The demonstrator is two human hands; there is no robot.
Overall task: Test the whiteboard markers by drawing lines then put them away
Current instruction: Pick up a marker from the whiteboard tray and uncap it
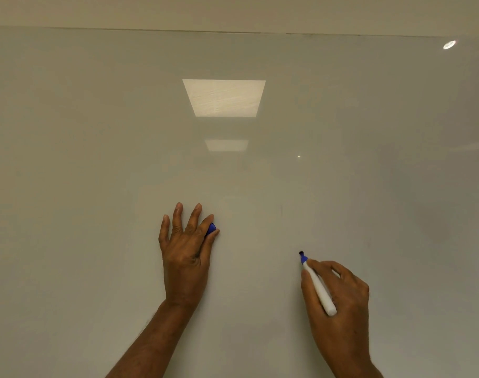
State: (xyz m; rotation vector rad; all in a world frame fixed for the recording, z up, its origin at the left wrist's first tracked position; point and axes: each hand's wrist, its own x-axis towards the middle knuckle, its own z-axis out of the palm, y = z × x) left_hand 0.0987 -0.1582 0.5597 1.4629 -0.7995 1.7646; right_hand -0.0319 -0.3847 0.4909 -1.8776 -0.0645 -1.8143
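A glossy whiteboard [96,159] fills the view and bears no drawn line that I can make out. My right hand [339,296] grips an uncapped white marker [318,287] with a blue collar and dark tip; the tip rests at the board surface at lower right. My left hand [185,249] lies flat against the board at lower centre, fingers spread, pinching the blue marker cap [211,229] between thumb and forefinger.
The board's top edge [233,31] runs across the upper part of the view with wall above. Ceiling lights reflect in the board [224,98]. A faint smudge shows above the marker tip [282,211].
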